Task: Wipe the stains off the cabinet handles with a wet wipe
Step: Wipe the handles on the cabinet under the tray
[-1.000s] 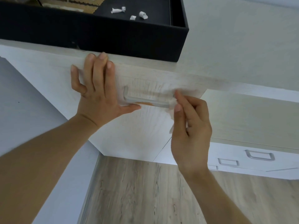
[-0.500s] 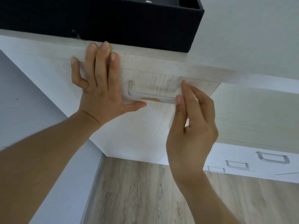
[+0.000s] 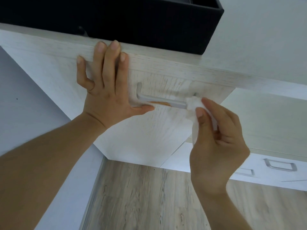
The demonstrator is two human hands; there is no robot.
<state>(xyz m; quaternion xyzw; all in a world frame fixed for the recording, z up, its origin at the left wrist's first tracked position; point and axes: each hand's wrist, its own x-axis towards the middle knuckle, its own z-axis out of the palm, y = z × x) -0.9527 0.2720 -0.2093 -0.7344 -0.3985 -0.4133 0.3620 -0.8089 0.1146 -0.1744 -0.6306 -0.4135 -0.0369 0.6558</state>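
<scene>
Handle (image 3: 162, 100) on the cabinet door (image 3: 157, 130) is a stiff metal bar fixed at both ends, with an orange stain (image 3: 158, 103) along its lower edge near the left end. Left hand (image 3: 108, 90) lies flat on the door, fingers straight and spread, thumb just under the stain. Further right, the wipe (image 3: 193, 105), bunched and soft, touches the bar's right end, pinched between thumb and fingers of the right hand (image 3: 216, 143). Limp and probably slippery when wet, it likely works best wadded at the fingertips and pressed firmly leftward along the bar.
</scene>
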